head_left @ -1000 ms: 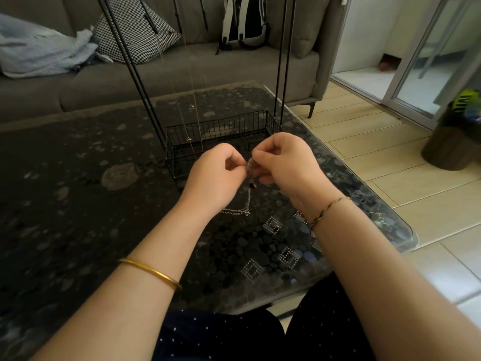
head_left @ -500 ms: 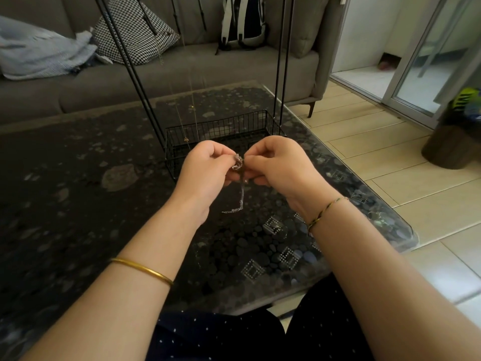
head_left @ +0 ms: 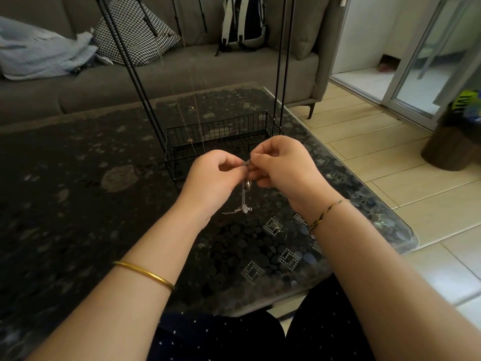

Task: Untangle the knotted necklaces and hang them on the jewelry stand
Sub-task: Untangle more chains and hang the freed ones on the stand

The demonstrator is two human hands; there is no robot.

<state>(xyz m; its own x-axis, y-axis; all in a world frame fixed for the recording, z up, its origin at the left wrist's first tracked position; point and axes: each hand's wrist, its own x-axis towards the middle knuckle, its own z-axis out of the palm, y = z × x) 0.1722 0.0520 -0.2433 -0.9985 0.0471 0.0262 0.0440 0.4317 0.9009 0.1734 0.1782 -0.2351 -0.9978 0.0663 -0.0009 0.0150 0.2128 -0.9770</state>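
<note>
My left hand (head_left: pixel 213 178) and my right hand (head_left: pixel 281 165) meet above the table and pinch the top of a thin silver necklace (head_left: pixel 244 201) between their fingertips. The chain hangs straight down from the pinch with a small dark pendant just under my fingers, and its lower end lies in a small tangle on the tabletop. Behind my hands stands the black wire jewelry stand (head_left: pixel 279 74), tall legs rising out of a wire basket base (head_left: pixel 221 131). Fine gold chains (head_left: pixel 191 118) hang down from the top of the stand into the basket.
The dark pebble-patterned glass table (head_left: pixel 78 191) ends at a rounded corner on the right. A grey sofa (head_left: pixel 182 71) behind it holds a houndstooth cushion (head_left: pixel 135 32), a pale blanket and a backpack (head_left: pixel 244 22). Tiled floor and a sliding glass door lie to the right.
Both hands have risen a little and kept working the chain between the fingertips. The pendant now hangs visible below my fingers and the chain's end rests lower on the table.
</note>
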